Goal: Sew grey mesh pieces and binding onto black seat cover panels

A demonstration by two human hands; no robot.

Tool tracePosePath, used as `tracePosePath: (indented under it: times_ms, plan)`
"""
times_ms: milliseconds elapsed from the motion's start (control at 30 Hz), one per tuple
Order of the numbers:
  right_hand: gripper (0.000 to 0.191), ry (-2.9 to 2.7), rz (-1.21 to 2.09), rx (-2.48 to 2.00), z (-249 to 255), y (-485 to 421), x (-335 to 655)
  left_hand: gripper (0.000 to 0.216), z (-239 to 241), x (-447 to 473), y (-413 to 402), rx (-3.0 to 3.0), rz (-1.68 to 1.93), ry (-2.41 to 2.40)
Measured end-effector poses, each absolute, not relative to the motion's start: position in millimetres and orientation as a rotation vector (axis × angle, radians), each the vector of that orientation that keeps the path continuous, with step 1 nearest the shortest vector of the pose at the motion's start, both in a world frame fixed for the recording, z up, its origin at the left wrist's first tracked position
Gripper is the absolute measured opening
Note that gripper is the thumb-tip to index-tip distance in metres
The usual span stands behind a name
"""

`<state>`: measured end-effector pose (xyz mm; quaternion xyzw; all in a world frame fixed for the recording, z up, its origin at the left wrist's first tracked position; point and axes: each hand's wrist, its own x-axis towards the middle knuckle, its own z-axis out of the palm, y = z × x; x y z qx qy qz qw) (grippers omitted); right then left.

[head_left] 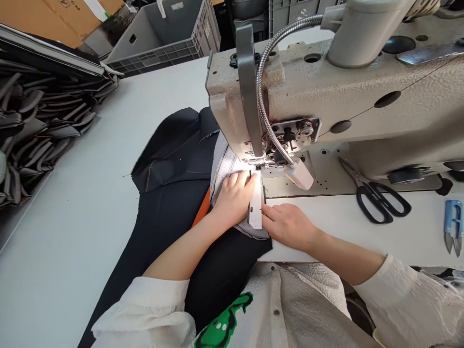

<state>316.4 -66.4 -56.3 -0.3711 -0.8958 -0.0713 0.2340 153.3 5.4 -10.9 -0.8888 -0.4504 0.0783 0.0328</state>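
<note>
A beige industrial sewing machine [362, 92] stands on a white table [65, 232]. Dark navy fabric [170, 193] lies under its head, with a grey-white patterned piece [223, 166] and a white strip with buttonholes [256, 208] on top, lit by the machine lamp [299, 173]. My left hand [235, 195] lies on the patterned piece just before the needle, fingers curled and pressing the strip down. My right hand [286, 222] rests at the strip's right edge, fingers together, pinching or pressing its side. An orange piece [203, 210] peeks out beneath my left wrist.
Black-handled scissors [377, 198] and blue thread snips [453, 229] lie on the table to the right. Stacks of dark cut pieces [39, 125] fill the left edge. A grey plastic crate [163, 34] and cardboard boxes [54, 17] stand at the back.
</note>
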Motion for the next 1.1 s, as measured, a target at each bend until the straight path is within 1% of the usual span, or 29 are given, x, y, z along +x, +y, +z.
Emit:
tracePosePath:
  times_ms: [300,567,800,900,1000,1100]
  plan:
    - [0.021,-2.462,-0.154,-1.017,-53.5,-65.8,317.9,0.047,-7.9,153.1,5.1,-2.772,0.299,-1.381]
    - [0.021,-2.461,-0.167,-1.101,-55.7,-62.4,317.9,0.045,-12.5,155.8,15.3,-2.772,0.217,-1.341]
    - [0.019,-2.380,-0.158,-1.140,-51.5,-58.2,316.6,0.049,-5.7,149.0,11.0,-2.842,0.285,-1.143]
    - [0.021,-2.350,-0.139,-1.162,-50.3,-57.9,314.9,0.051,-4.4,146.0,15.9,-2.870,0.250,-1.029]
    - [0.018,-2.322,-0.117,-1.192,-51.2,-54.5,313.8,0.039,-5.5,146.2,27.8,-2.883,0.171,-0.971]
    - [0.016,-2.251,-0.013,-1.249,-54.4,-48.6,315.5,0.032,-8.7,148.1,38.4,-2.838,0.095,-0.942]
